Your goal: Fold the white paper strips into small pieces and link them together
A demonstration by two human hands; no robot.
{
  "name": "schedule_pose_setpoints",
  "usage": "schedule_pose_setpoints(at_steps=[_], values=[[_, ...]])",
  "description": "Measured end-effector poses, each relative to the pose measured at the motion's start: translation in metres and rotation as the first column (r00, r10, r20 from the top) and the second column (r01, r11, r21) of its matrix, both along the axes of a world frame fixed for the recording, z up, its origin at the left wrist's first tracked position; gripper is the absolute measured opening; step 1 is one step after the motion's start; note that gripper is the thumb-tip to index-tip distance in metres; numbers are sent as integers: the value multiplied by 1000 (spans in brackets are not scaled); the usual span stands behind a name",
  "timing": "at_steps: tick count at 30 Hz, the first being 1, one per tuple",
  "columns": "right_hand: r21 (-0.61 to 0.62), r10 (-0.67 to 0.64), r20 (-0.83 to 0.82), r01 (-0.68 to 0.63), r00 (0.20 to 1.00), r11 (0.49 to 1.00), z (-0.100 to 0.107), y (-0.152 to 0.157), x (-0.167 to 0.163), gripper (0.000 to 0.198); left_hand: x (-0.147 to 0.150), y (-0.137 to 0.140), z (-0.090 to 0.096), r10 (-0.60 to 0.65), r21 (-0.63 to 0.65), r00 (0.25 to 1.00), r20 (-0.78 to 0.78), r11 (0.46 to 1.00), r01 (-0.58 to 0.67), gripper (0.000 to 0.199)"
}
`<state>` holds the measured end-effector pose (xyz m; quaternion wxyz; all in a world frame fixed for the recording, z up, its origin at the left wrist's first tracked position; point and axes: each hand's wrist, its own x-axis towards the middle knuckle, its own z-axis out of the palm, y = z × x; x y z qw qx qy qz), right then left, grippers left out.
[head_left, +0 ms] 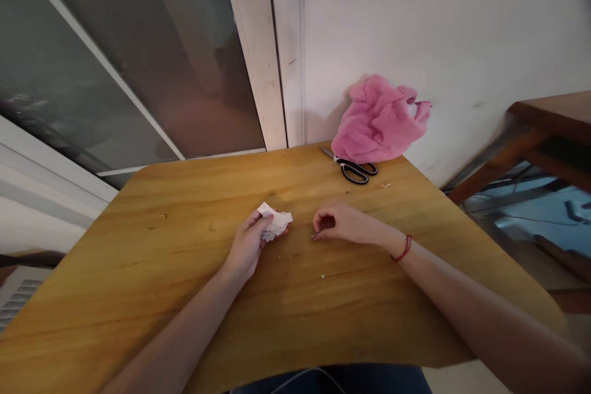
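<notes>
My left hand (249,243) is closed around a small stack of white paper slips (276,223), the thumb pressing on top and the slips fanned unevenly. A short way to the right, my right hand (341,223) is curled just over the wooden table (221,191), thumb and fingertips brought together in a pinch. Something tiny and dark shows at those fingertips, too small to name. The two hands are apart. A red string bracelet (405,249) circles the right wrist.
Black-handled scissors (355,171) lie at the back of the table, their blades pointing left, beside a crumpled pink fluffy cloth (381,120) against the white wall (415,18). Small crumbs dot the tabletop. A sliding glass door (184,43) stands behind; another wooden table (554,114) is at right.
</notes>
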<state>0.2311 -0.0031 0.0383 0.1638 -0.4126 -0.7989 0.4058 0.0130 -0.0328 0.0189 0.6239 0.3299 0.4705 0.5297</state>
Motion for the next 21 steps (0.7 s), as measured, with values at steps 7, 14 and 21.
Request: schedule_pose_setpoints(at_steps=[7, 14, 21], values=[[-186, -200, -332, 144, 922, 972, -8, -11, -20, 30, 18, -13, 1, -133, -71, 987, 94, 988, 140, 25], [92, -275, -289, 313, 917, 945, -12, -26, -38, 18, 27, -23, 0, -220, -53, 969, 113, 972, 227, 27], [37, -302, -289, 326, 908, 945, -19, -27, -36, 28, 18, -19, 8, -411, 83, 912, -10, 908, 410, 44]])
